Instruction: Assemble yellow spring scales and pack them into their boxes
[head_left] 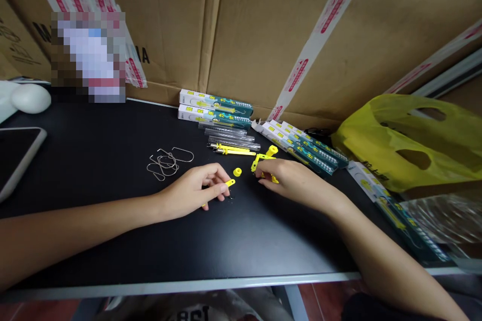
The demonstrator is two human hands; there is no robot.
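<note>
While the left hand (196, 189) is pinching a flat yellow strip (231, 182) between thumb and fingers, its holed end is sticking out toward the middle of the black table (229, 251). Across from it, the right hand (289, 176) is reaching down with curled fingers among loose yellow parts (256, 161); from where I'm standing I cannot tell whether they are gripping one. Between the two hands, a small yellow cap (237, 172) is sitting on the tabletop. Wire hooks (165, 164) are lying tangled beyond the left wrist. Farther back, yellow rods (238, 151) are resting just in front of clear tubes (233, 145), and two printed boxes (214, 113) are lying behind those. Over on the right, a yellow plastic bag (361, 143) is slumping near more boxes (301, 144).
</note>
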